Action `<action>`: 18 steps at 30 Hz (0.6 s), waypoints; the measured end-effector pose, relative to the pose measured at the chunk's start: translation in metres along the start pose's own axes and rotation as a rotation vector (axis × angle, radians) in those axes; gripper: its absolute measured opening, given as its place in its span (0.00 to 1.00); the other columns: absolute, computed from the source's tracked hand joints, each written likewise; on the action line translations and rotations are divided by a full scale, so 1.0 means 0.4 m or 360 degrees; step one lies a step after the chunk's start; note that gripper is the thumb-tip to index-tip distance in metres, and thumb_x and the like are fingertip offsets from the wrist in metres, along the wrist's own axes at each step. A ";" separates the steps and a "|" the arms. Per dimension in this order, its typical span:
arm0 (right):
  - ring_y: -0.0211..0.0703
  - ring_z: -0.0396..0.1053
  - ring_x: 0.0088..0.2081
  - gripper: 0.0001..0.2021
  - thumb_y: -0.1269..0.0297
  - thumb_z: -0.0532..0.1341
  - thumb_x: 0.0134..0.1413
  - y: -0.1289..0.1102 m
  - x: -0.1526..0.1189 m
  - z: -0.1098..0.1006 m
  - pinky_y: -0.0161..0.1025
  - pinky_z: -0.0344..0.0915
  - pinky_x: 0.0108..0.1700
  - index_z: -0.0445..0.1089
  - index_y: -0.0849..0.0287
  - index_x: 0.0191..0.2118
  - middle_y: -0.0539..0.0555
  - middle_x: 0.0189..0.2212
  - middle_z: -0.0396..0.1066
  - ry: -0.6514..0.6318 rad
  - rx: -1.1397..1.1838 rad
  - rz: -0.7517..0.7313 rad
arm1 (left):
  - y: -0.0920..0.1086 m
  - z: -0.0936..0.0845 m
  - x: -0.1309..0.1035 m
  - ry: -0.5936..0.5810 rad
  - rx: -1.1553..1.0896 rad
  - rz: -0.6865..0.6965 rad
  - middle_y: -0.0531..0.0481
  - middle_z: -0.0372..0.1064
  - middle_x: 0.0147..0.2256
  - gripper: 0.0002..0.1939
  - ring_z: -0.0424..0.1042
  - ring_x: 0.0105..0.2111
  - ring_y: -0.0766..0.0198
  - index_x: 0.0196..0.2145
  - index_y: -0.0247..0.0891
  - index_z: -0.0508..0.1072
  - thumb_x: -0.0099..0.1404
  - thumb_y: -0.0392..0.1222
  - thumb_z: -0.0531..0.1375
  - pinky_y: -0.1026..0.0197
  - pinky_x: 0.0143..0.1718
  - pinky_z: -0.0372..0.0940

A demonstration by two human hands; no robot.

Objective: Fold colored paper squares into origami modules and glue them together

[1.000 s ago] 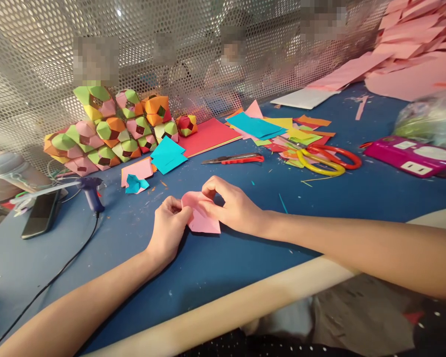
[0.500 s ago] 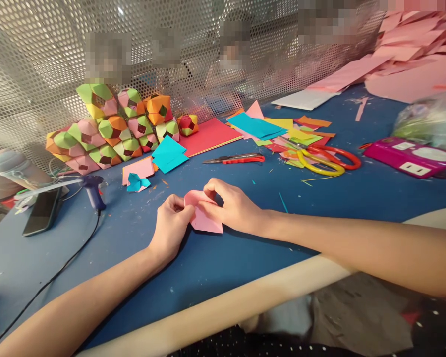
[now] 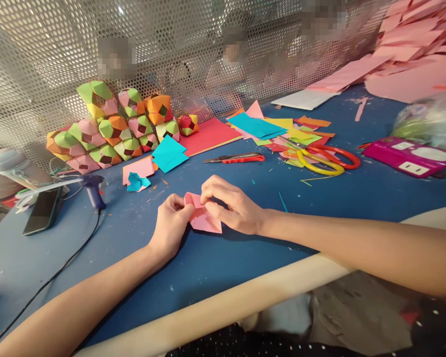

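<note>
Between the thumb and fingers of my left hand (image 3: 172,225) is the left edge of a small piece of pink paper (image 3: 205,221), with creases across it and a raised fold at its upper part. My right hand (image 3: 235,206) is over the paper's right side. Its fingers are bent and a little apart from the thumb, and the fingertips are at the fold; whether they touch it is hard to tell. Beyond my hands lie a small folded blue-and-pink paper piece (image 3: 137,182), blue paper squares (image 3: 170,154) and a red utility knife (image 3: 243,158).
Folded paper balls (image 3: 113,130) are stacked against the perforated metal screen (image 3: 196,59). A glue gun (image 3: 93,192) with a cord and a phone (image 3: 42,210) are at left. Scissors (image 3: 323,161) lie on paper scraps; a magenta box (image 3: 412,157) sits at right.
My right hand has loosened its pinch on the pink paper and its fingers have lifted apart. The paper's curved top now shows a creased fold. My left hand keeps its hold.
</note>
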State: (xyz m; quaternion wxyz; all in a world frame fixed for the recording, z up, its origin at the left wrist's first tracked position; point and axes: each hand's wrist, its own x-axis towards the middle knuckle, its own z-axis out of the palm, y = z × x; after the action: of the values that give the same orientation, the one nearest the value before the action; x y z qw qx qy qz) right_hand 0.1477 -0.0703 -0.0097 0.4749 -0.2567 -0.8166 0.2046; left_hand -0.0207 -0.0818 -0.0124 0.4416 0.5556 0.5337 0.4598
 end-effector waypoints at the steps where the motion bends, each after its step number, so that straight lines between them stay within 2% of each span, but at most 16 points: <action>1: 0.40 0.61 0.36 0.07 0.68 0.51 0.58 -0.004 0.003 -0.003 0.40 0.61 0.42 0.60 0.58 0.28 0.52 0.31 0.61 0.0007 0.0066 0.0083 | 0.001 0.000 -0.001 -0.0007 0.0025 0.0012 0.57 0.61 0.22 0.07 0.59 0.22 0.71 0.23 0.37 0.62 0.52 0.38 0.59 0.67 0.24 0.55; 4: 0.37 0.62 0.33 0.08 0.63 0.54 0.58 -0.008 0.013 -0.005 0.37 0.61 0.38 0.60 0.59 0.28 0.50 0.29 0.62 0.0081 0.0220 0.0387 | 0.008 0.002 -0.003 -0.0032 0.0117 0.0047 0.57 0.63 0.21 0.07 0.61 0.23 0.70 0.22 0.36 0.63 0.53 0.38 0.59 0.67 0.25 0.56; 8: 0.37 0.64 0.33 0.06 0.63 0.58 0.54 -0.003 0.019 -0.001 0.36 0.62 0.36 0.63 0.60 0.35 0.50 0.31 0.66 -0.0058 0.0346 0.0625 | 0.016 0.003 -0.006 -0.0002 0.0153 0.0059 0.56 0.63 0.22 0.09 0.60 0.23 0.70 0.23 0.36 0.63 0.54 0.41 0.60 0.67 0.25 0.56; 11: 0.37 0.66 0.32 0.04 0.66 0.57 0.54 -0.002 0.018 0.001 0.35 0.63 0.35 0.66 0.61 0.35 0.51 0.31 0.68 -0.0132 0.0298 0.0648 | 0.020 0.004 -0.007 -0.0015 0.0136 0.0047 0.56 0.64 0.22 0.07 0.62 0.24 0.69 0.23 0.36 0.63 0.54 0.39 0.59 0.66 0.26 0.57; 18: 0.37 0.67 0.33 0.05 0.70 0.57 0.54 0.007 0.010 0.001 0.34 0.62 0.35 0.69 0.60 0.33 0.51 0.31 0.71 -0.0065 0.0066 0.0518 | 0.017 0.006 -0.006 -0.0053 0.0091 0.0063 0.55 0.65 0.22 0.04 0.63 0.24 0.69 0.23 0.37 0.63 0.52 0.34 0.58 0.66 0.27 0.58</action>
State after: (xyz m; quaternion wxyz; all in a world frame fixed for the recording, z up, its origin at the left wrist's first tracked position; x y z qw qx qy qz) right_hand 0.1461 -0.0656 -0.0089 0.4239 -0.3715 -0.7693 0.3008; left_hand -0.0170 -0.0843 -0.0061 0.4253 0.5859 0.5281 0.4438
